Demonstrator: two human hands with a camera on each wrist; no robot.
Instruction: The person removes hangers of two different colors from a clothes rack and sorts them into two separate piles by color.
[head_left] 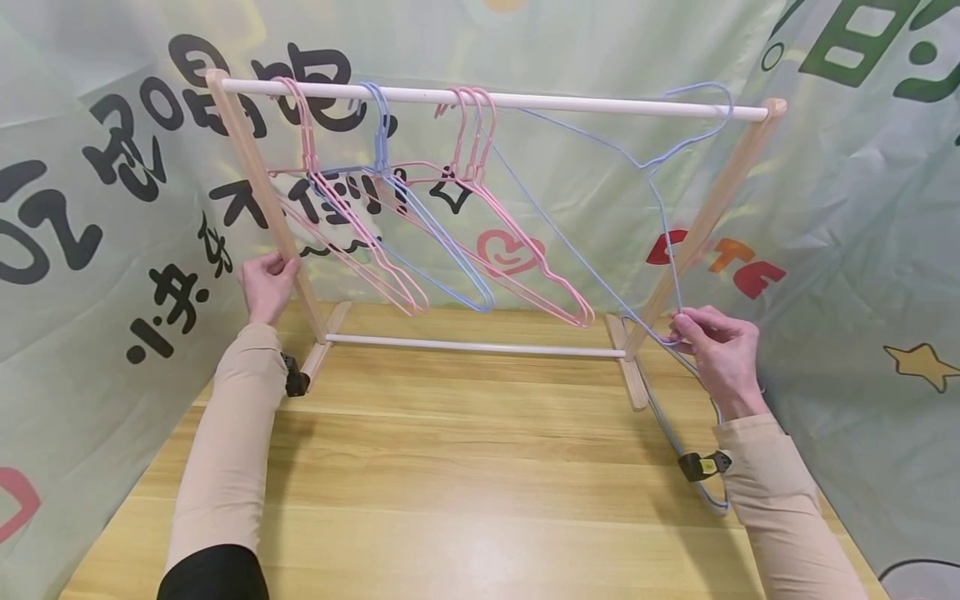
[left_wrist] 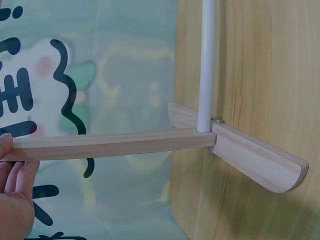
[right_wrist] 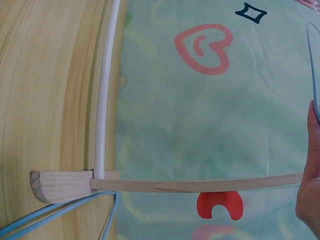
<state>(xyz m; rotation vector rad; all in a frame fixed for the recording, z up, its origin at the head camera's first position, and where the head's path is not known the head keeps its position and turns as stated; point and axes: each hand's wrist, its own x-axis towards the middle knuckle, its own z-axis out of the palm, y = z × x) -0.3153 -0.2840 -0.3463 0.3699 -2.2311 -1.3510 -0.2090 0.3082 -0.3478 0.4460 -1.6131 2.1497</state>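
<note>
right hand (head_left: 723,354) is pinching this blue hanger (head_left: 642,166) by its low corner, it's slanting lengthwise up-left from my fingers (head_left: 708,314) toward the white rail (head_left: 600,105). left hand (head_left: 269,285) is working well away, pinching the wooden post (head_left: 258,187).

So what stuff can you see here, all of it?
Rack: one, wood and white, on the table
Pink hangers: several, pink, on the rack
Blue hangers: a few, blue, between pink ones
Held hanger: one, blue, at the rack's right
Loose hangers: count unclear, grey-blue, table's right side
Table: one, yellowish wood, under the rack
Backdrop: count unclear, pale green, behind the rack
Prints: many, mostly black, on the backdrop
Wrist devices: two, black, one left, one right
Sleeves: two, beige, left and right
Left hand: one, bare, gripping the rack's left side
Right hand: one, bare, pinching the held hanger
</note>
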